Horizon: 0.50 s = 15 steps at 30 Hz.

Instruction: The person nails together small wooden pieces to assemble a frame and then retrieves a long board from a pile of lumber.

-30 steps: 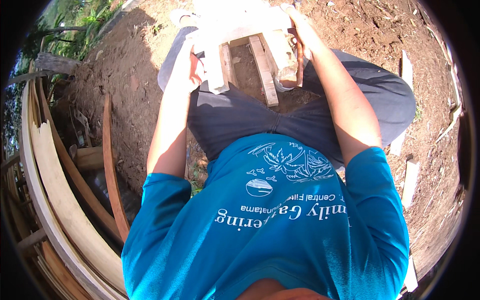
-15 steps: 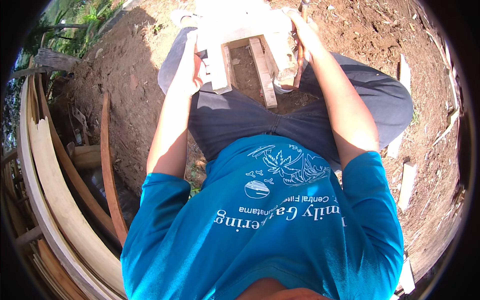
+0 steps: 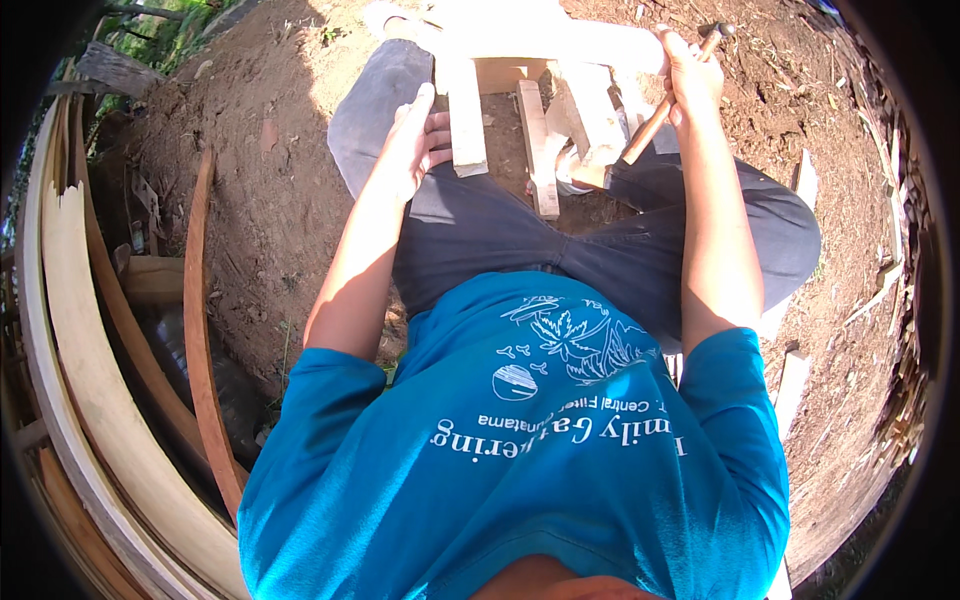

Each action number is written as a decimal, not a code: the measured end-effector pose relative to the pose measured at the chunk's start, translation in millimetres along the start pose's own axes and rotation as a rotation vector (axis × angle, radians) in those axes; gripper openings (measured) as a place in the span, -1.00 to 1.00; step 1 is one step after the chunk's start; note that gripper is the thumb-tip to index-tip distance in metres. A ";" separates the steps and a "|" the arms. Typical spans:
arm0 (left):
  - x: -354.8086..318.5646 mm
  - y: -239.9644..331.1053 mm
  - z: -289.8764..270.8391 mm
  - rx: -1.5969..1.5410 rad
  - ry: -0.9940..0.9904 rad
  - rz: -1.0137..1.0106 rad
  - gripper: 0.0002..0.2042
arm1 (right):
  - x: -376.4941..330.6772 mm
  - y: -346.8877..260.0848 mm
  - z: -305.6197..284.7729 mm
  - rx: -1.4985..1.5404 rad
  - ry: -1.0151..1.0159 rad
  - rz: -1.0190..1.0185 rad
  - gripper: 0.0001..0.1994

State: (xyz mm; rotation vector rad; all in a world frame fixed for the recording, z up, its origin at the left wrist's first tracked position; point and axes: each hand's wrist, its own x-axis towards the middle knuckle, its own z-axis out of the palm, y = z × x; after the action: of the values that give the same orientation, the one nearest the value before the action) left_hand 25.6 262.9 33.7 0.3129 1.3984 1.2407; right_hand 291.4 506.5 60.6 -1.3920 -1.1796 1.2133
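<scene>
A pale wooden frame [image 3: 468, 120] with leg-like pieces stands between my bent legs, its far part washed out by sunlight. Beside its left leg is my left hand [image 3: 412, 140], fingers apart and pointing at the wood; whether they touch it is unclear. My right hand [image 3: 695, 80] is wrapped around the wooden handle of a hammer [image 3: 650, 130], at the frame's far right corner. The hammer's small dark head sticks out above the fist, and the handle slants down toward my lap. A narrow wooden strip [image 3: 540, 165] leans inside the frame, its near end close to my lap.
Long curved-looking boards [image 3: 85, 290] are stacked at the left, with a reddish-brown plank [image 3: 198, 300] nearest me. Pale offcuts [image 3: 793, 385] lie on the bare soil at the right. A weathered log end [image 3: 115, 68] and green plants are at the far left.
My right hand has moved right with the hammer, which now tilts outward. My left hand has shifted slightly right and nearer, its fingers showing more. The frame's position in view has shifted slightly.
</scene>
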 end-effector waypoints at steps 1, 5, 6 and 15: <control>-1.5 -0.8 -3.9 0.004 -0.016 0.041 -0.14 | 3.1 -8.1 -6.4 0.020 0.041 -0.013 -0.64; -0.5 0.7 -0.4 -0.005 0.023 0.070 -0.21 | 13.0 -57.5 -48.8 0.077 0.205 -0.008 -0.69; -0.6 -1.0 -2.6 -0.009 0.023 0.086 -0.22 | 15.7 -63.1 -58.9 0.113 0.205 -0.029 -0.71; 2.3 -3.3 -0.1 0.022 0.150 0.175 -0.43 | 56.1 -72.3 -129.6 0.258 0.285 -0.114 -0.79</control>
State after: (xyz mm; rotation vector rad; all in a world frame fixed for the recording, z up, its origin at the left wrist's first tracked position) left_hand 26.4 263.4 29.8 0.3703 1.5392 1.4165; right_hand 416.9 565.2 137.9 -1.2380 -0.8598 1.0090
